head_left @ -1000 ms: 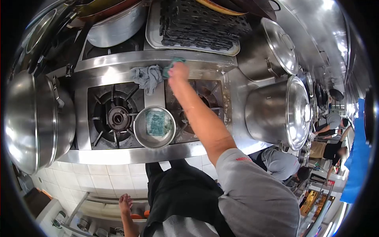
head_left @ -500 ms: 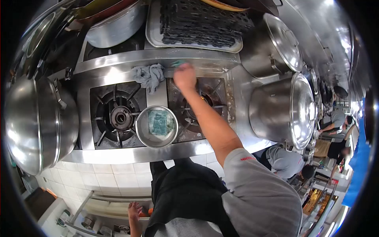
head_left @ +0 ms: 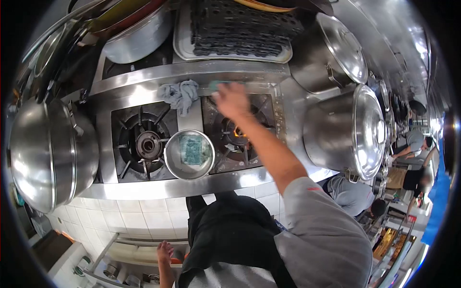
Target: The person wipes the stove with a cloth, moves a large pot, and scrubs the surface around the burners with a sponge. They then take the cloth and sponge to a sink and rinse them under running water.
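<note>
My right hand [head_left: 232,101] reaches over the right burner [head_left: 240,139] and presses a green scouring pad [head_left: 214,85] on the steel ledge behind it. The hand is slightly blurred and covers part of the pad. A round metal pan [head_left: 209,165] stands between the two burners, with a soaked green cloth or pad [head_left: 192,150] in shallow water. A crumpled grey rag [head_left: 180,96] lies on the ledge left of my right hand. My left hand [head_left: 164,250] hangs low beside my apron, fingers loosely bent and apart, with nothing visible in it.
An orange flame [head_left: 238,132] shows at the right burner. Two lidded stockpots [head_left: 331,129] stand to the right, and a large steel vessel [head_left: 38,153] to the left. Behind the ledge is a tray [head_left: 230,58] of black perforated grates. Co-workers [head_left: 348,194] are at far right.
My right hand has slid to the right along the ledge with the scouring pad. The view has shifted slightly. The pan and the rag stay in place.
</note>
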The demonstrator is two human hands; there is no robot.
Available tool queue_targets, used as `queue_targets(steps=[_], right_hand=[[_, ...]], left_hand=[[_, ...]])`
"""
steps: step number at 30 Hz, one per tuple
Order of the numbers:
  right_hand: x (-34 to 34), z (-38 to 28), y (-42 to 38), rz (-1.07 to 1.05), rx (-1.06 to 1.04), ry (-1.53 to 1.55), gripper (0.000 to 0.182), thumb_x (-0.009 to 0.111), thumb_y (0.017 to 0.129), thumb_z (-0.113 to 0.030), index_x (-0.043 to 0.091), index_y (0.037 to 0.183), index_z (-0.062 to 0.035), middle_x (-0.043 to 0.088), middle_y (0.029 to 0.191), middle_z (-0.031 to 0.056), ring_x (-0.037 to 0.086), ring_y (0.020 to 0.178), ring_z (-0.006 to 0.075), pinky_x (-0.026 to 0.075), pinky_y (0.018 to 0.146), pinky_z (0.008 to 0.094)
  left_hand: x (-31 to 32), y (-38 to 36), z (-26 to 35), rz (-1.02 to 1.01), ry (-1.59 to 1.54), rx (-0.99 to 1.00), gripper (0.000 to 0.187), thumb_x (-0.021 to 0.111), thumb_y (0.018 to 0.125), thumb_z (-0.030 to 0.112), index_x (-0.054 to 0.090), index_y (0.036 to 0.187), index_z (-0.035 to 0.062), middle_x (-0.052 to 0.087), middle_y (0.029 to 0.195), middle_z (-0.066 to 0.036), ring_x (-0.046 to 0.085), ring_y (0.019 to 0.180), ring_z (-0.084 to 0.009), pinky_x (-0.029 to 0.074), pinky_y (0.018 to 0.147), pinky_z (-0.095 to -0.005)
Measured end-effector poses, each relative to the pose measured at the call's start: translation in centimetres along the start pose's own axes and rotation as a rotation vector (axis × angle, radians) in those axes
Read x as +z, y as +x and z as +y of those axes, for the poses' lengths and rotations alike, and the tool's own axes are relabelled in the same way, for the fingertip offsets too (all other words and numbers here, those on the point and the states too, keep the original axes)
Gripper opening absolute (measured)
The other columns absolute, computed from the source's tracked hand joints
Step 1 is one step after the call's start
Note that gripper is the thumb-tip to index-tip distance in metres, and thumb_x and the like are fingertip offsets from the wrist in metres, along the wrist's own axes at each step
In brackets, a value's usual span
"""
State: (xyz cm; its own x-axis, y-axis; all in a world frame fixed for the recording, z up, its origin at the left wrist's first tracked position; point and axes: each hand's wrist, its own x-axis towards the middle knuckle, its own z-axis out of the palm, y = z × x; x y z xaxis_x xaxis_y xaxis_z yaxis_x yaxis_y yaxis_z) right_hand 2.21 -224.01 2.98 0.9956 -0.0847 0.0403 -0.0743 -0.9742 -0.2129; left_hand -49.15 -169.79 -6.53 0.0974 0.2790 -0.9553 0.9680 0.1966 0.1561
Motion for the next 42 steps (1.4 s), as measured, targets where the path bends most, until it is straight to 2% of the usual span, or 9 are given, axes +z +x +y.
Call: queue_targets(steps=[4,13,17,20,24,26,31,37,42], right_hand=[[1.0,-3.8,0.3,-0.049,-0.072,0.059,0.05,0.043,0.1,-0.045,0.06,0.131,-0.0089,0.06,0.12,0.0172,0.046,0.12,0.0354,0.034,0.106,0.0507],[1.1,13.2,0.4,0.067,0.176,-0.2,0.048,0.038,0.102,-0.041,0.064,0.12,-0.0059,0.063,0.116,0.021,0.052,0.118,0.0369,0.038,0.103,0.0518],[1.3,1.4,1.2,-0.127,-0.112,-0.1,0.052,0.038,0.101,-0.045,0.061,0.128,-0.0081,0.056,0.13,0.0216,0.048,0.125,0.0398,0.03,0.113,0.0516],[1.3,-4.4,0.9,-0.093,-0.052,0.138,0.052,0.044,0.099,-0.047,0.061,0.132,-0.01,0.054,0.131,0.0174,0.045,0.124,0.0402,0.031,0.112,0.0499],[3.0,3.5,1.0,0.01,-0.17,0.009,0.043,0.049,0.097,-0.041,0.065,0.122,-0.0094,0.059,0.121,0.0169,0.049,0.119,0.0376,0.037,0.106,0.0471],[1.2,10.2,0.9,-0.117,-0.018,-0.099,0.038,0.055,0.093,-0.034,0.065,0.117,-0.0071,0.061,0.115,0.0181,0.054,0.113,0.0359,0.039,0.103,0.0452],[-1.8,20.9,-5.9,0.203,0.214,0.031,0.021,0.065,0.081,-0.014,0.074,0.1,-0.0126,0.066,0.099,0.0153,0.063,0.098,0.034,0.052,0.083,0.049],[-3.0,18.2,-26.0,0.178,0.201,0.114,0.018,0.063,0.084,-0.005,0.075,0.097,-0.011,0.065,0.092,0.0158,0.064,0.087,0.0367,0.053,0.077,0.0453],[-1.5,20.0,-21.3,0.232,0.118,0.076,0.02,0.065,0.078,-0.006,0.074,0.094,-0.011,0.065,0.094,0.0163,0.062,0.089,0.037,0.051,0.078,0.0483]], left_hand=[[1.7,-0.6,2.0,-0.093,0.152,0.047,0.033,0.065,0.093,0.039,0.056,0.117,0.0178,0.065,0.105,-0.003,0.064,0.078,-0.0184,0.047,0.068,-0.0349],[-0.1,-0.7,1.6,0.077,-0.07,0.117,0.033,0.063,0.093,0.038,0.056,0.116,0.0158,0.067,0.101,-0.004,0.066,0.075,-0.0188,0.046,0.062,-0.0335],[2.0,-0.5,0.4,0.015,0.037,0.045,0.035,0.063,0.093,0.038,0.056,0.119,0.0147,0.067,0.103,-0.004,0.067,0.077,-0.0202,0.046,0.062,-0.0335],[3.2,-0.2,0.3,-0.13,0.243,0.179,0.035,0.063,0.094,0.038,0.057,0.119,0.0151,0.067,0.103,-0.004,0.066,0.077,-0.0203,0.045,0.062,-0.0334],[4.0,-1.5,3.5,-0.074,0.17,0.151,0.034,0.063,0.094,0.037,0.057,0.119,0.0147,0.067,0.1,-0.003,0.066,0.077,-0.0179,0.046,0.064,-0.033],[3.5,-1.7,4.7,0.003,0.166,0.168,0.034,0.063,0.094,0.037,0.058,0.119,0.0142,0.068,0.099,-0.003,0.065,0.078,-0.0162,0.045,0.064,-0.0325],[2.1,-2.1,6.3,0.081,0.108,0.161,0.036,0.062,0.094,0.037,0.058,0.121,0.014,0.068,0.105,-0.004,0.064,0.079,-0.0166,0.044,0.066,-0.0339],[4.0,-0.9,6.2,-0.003,0.186,0.094,0.041,0.062,0.094,0.038,0.055,0.127,0.0141,0.067,0.115,-0.006,0.066,0.082,-0.0188,0.045,0.068,-0.0351],[5.8,-0.6,7.4,-0.068,0.254,0.114,0.044,0.061,0.095,0.038,0.054,0.13,0.0128,0.066,0.119,-0.007,0.067,0.085,-0.0202,0.046,0.067,-0.0337]])
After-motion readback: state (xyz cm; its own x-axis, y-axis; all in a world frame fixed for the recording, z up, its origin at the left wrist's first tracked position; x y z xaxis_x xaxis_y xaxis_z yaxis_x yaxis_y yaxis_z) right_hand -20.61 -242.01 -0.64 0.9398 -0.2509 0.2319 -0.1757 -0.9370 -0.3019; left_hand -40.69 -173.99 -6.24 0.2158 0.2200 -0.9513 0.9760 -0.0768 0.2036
